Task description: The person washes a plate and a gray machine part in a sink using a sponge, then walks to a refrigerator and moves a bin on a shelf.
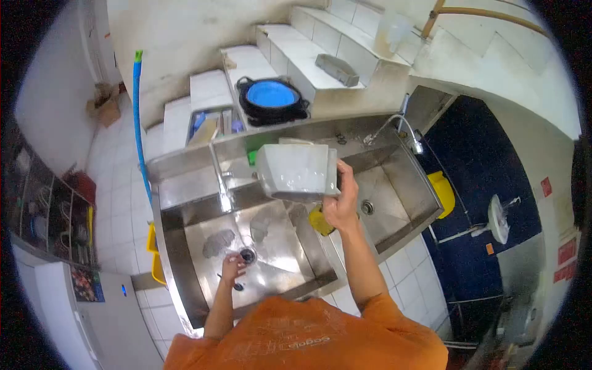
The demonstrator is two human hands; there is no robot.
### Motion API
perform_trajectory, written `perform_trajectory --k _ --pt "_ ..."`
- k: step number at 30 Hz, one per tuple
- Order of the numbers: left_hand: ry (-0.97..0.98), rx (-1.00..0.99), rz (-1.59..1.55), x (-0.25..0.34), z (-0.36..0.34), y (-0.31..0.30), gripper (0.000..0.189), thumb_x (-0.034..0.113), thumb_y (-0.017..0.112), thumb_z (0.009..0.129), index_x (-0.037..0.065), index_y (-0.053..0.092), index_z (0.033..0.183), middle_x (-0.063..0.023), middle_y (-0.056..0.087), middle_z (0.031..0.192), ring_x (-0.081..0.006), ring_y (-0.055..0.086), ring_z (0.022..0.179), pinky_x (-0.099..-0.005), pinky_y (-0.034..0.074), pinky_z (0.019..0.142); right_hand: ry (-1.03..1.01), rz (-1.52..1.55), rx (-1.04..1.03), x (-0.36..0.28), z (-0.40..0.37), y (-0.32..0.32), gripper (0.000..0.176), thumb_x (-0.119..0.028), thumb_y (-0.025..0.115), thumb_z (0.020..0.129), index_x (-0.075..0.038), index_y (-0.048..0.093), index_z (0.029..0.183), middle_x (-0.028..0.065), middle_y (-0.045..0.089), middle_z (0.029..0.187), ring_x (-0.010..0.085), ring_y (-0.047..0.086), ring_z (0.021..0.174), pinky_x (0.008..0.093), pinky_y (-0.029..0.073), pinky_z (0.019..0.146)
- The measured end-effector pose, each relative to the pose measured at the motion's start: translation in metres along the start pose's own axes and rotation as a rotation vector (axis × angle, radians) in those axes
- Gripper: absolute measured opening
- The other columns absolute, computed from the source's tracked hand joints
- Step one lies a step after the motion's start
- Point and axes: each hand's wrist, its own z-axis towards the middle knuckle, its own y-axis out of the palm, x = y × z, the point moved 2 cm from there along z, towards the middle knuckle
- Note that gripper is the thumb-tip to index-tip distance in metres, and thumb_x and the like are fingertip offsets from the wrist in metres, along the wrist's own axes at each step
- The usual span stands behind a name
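Note:
Raised over the divider between two steel basins, a wet, greyish-white angular container (296,169) is gripped at its right edge by my right hand (343,197). My left hand (233,269) is low in the left basin (290,246), fingers slightly curled and apart beside the drain (247,256). A small round black piece (238,287) lies near its wrist. Water runs from the left faucet (226,200) into this basin, where greyish patches (219,243) show on the bottom. A yellow item (320,221) sits on the divider, below the container.
The right basin (388,191) has a curved faucet (417,147). Behind the sink, a blue basin (271,94) rests in a black pan near white tiled steps, which hold a grey tray (337,69). A blue hose (138,123) stands left; yellow containers (441,194) flank the sink.

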Motion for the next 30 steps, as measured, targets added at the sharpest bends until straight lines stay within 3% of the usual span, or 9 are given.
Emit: perform_trajectory --k 3,7,9,13,14,20,24,29,30 --pt "0.018 -0.016 0.05 0.012 -0.014 0.009 0.026 0.013 0.056 0.081 0.015 0.046 0.104 -0.0045 0.059 0.084 -0.0168 0.059 0.07 -0.0329 0.046 0.058 -0.109 0.075 0.073 -0.031 0.029 -0.021 0.05 0.004 0.06 0.068 0.001 0.046 0.115 0.0177 0.058 0.102 0.0278 0.059 0.095 0.0394 0.043 0.091" --pt "0.059 0.01 0.167 0.021 -0.018 0.013 0.033 0.013 0.054 0.084 0.01 0.042 0.116 -0.0118 0.059 0.103 -0.0242 0.062 0.082 -0.0382 0.05 0.066 -0.519 0.389 0.09 -0.034 0.073 -0.037 0.041 -0.006 0.066 0.074 -0.002 0.045 0.109 0.0165 0.058 0.103 0.0271 0.059 0.094 0.0552 0.036 0.097" --pt "0.14 0.034 0.143 0.025 -0.024 0.014 0.035 0.014 0.055 0.081 0.009 0.045 0.115 -0.007 0.059 0.09 -0.0169 0.061 0.071 -0.0308 0.048 0.058 -0.72 0.422 0.207 -0.059 0.085 -0.051 0.043 -0.008 0.066 0.076 -0.002 0.042 0.111 0.0168 0.058 0.105 0.0287 0.059 0.094 0.0555 0.036 0.097" --pt "0.344 0.062 0.25 0.039 -0.032 0.02 0.031 0.012 0.052 0.082 0.005 0.048 0.113 -0.0091 0.059 0.09 -0.0183 0.063 0.074 -0.0317 0.05 0.061 -0.934 0.546 0.301 -0.053 0.077 -0.058 0.037 -0.026 0.049 0.086 -0.003 0.041 0.114 0.0196 0.055 0.111 0.0347 0.053 0.107 0.0586 0.02 0.104" --pt "0.362 0.095 0.242 0.053 -0.049 0.031 0.029 0.01 0.05 0.083 0.003 0.049 0.11 -0.0092 0.059 0.09 -0.0194 0.063 0.075 -0.0323 0.051 0.063 -0.749 0.504 0.248 -0.036 0.061 -0.054 0.042 -0.033 0.042 0.086 -0.002 0.044 0.114 0.0228 0.052 0.116 0.0353 0.048 0.114 0.0556 0.009 0.108" --pt "0.551 0.098 0.217 0.053 -0.045 0.033 0.029 0.001 0.044 0.083 0.0 0.051 0.111 -0.0085 0.059 0.092 -0.0137 0.056 0.076 -0.0284 0.05 0.066 -0.516 0.623 0.144 0.024 -0.001 -0.027 0.043 -0.03 0.042 0.081 -0.002 0.046 0.114 0.0247 0.048 0.122 0.0336 0.046 0.117 0.0534 0.005 0.11" --pt "0.755 0.126 0.182 0.135 -0.14 0.103 0.028 0.001 0.049 0.082 -0.001 0.052 0.11 -0.0081 0.059 0.097 -0.0144 0.057 0.081 -0.0272 0.049 0.072 -0.345 0.92 0.069 0.041 -0.011 -0.022 0.047 -0.028 0.04 0.074 0.002 0.045 0.109 0.0272 0.049 0.121 0.0361 0.044 0.121 0.0497 0.001 0.112" --pt "0.802 0.249 0.311 0.168 -0.166 0.123 0.032 0.001 0.059 0.077 -0.001 0.052 0.109 -0.0109 0.058 0.098 -0.0187 0.059 0.09 -0.0299 0.049 0.078 -0.254 0.943 0.026 0.054 -0.026 -0.01 0.043 -0.029 0.042 0.078 -0.001 0.045 0.11 0.0276 0.048 0.122 0.0342 0.045 0.12 0.048 0.006 0.111" --pt "0.967 0.298 0.506 0.185 -0.187 0.138 0.038 0.002 0.061 0.075 0.0 0.052 0.111 -0.0122 0.057 0.101 -0.021 0.059 0.092 -0.0314 0.048 0.081 -0.205 0.945 -0.02 0.062 -0.033 -0.004 0.04 -0.029 0.046 0.081 -0.003 0.045 0.111 0.0273 0.048 0.122 0.032 0.045 0.12 0.0476 0.011 0.111"
